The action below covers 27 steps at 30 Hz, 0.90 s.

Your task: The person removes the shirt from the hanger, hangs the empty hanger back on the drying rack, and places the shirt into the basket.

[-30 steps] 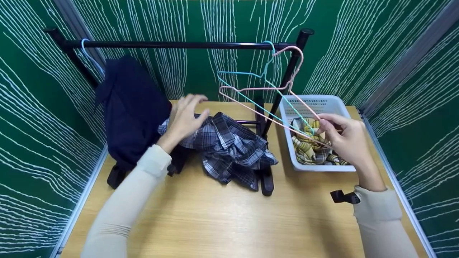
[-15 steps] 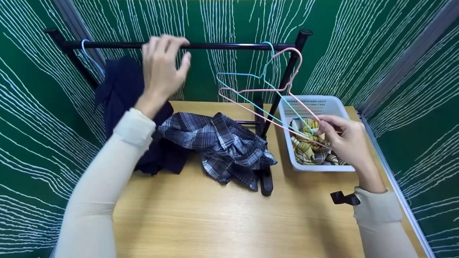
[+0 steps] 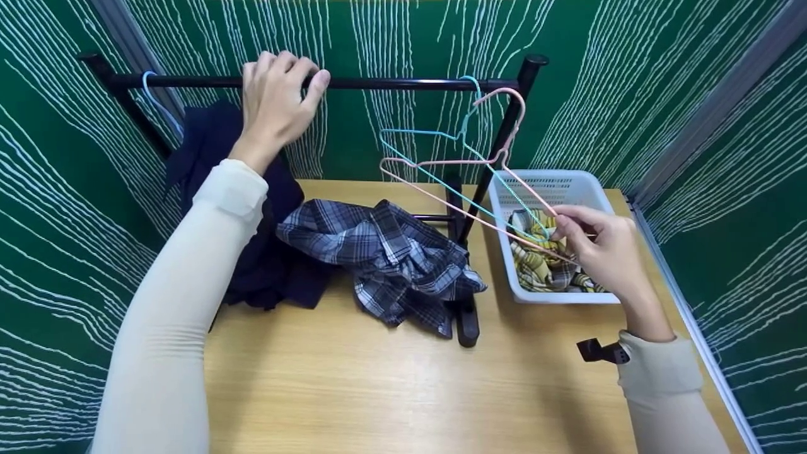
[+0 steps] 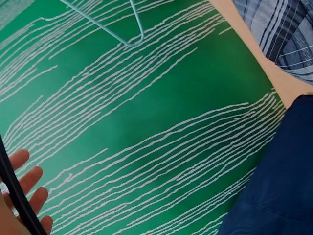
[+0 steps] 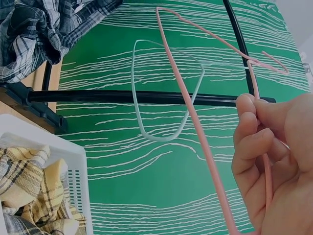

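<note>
My right hand (image 3: 602,249) pinches one lower corner of a pink wire hanger (image 3: 435,162), which tilts in front of the rack with its hook near the rail's right end. The right wrist view shows the hanger's bare frame (image 5: 198,120) passing through the curled fingers (image 5: 249,125). At the black rail (image 3: 403,83), my left hand (image 3: 277,101) reaches over the top, left of the middle. Its fingers (image 4: 32,178) lie loosely spread past the rail in the left wrist view. A teal hanger (image 3: 419,130) hangs from the rail, overlapped by the pink one.
A navy garment (image 3: 214,126) hangs on a blue hanger (image 3: 159,104) at the left. A crumpled blue-grey plaid garment (image 3: 391,249) lies over the rack's base. A white basket (image 3: 561,297) holds yellow plaid cloth (image 3: 536,261). The rack's right post (image 3: 504,135) rises beside the basket.
My left hand has risen from above the plaid garment up and leftward to the rail. My right hand has kept its pinch on the pink hanger, almost still.
</note>
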Tool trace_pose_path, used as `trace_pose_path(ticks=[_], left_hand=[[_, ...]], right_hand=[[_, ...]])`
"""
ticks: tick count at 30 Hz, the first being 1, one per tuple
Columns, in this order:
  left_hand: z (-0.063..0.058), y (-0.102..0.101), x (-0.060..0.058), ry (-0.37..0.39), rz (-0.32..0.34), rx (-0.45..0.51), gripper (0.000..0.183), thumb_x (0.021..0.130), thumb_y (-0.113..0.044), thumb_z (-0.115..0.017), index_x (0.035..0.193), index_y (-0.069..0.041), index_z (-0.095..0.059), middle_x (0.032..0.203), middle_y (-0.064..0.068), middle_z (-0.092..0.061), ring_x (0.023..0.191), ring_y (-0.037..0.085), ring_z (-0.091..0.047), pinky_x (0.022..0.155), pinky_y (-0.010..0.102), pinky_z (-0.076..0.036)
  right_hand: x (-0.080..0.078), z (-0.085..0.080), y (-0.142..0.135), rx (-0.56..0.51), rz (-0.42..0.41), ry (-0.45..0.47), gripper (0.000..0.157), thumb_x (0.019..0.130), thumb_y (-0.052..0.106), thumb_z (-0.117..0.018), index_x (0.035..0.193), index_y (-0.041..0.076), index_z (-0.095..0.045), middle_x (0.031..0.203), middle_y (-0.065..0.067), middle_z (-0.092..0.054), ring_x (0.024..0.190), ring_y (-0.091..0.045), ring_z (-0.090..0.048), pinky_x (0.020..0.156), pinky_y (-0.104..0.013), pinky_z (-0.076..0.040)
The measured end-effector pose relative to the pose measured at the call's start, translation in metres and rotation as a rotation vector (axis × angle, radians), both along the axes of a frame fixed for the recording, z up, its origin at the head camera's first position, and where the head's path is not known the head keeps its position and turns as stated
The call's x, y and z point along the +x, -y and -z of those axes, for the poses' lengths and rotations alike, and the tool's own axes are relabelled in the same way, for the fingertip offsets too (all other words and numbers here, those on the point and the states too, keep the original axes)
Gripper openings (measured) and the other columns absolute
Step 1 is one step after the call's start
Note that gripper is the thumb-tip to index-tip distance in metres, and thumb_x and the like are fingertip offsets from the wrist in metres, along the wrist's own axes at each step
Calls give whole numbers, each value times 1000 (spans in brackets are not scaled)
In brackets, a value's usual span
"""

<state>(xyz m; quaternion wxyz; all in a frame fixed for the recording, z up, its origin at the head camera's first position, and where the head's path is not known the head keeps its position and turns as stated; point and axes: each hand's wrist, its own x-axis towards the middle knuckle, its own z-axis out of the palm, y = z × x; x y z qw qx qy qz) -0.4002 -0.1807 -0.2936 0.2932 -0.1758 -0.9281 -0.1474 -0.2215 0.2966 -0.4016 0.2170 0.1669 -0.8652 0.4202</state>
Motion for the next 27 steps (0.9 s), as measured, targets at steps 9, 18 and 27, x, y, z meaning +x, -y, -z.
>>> trace_pose_path(ticks=[9, 18, 27], left_hand=[[3, 2, -3, 2, -29, -60, 69, 112, -60, -28, 114, -4, -68, 106, 17, -69, 99, 39, -56, 93, 50, -34], [7, -2, -8, -16, -47, -56, 69, 111, -64, -25, 101, -6, -62, 96, 15, -64, 95, 38, -54, 93, 50, -32], [11, -1, -5, -16, -60, -38, 68, 111, -63, -26, 101, -6, -62, 96, 14, -64, 97, 37, -54, 94, 50, -31]], right_hand=[[0, -4, 7, 7, 3, 9, 19, 106, 6, -64, 115, 6, -80, 78, -10, -70, 59, -13, -56, 52, -16, -44], [-5, -12, 23, -25, 45, 58, 19, 106, 9, -65, 117, 7, -80, 79, -2, -69, 58, -11, -55, 49, -16, -42], [-20, -24, 50, -11, 58, 36, 21, 108, 11, -63, 118, 6, -80, 81, -10, -72, 58, -11, -58, 49, -15, -43]])
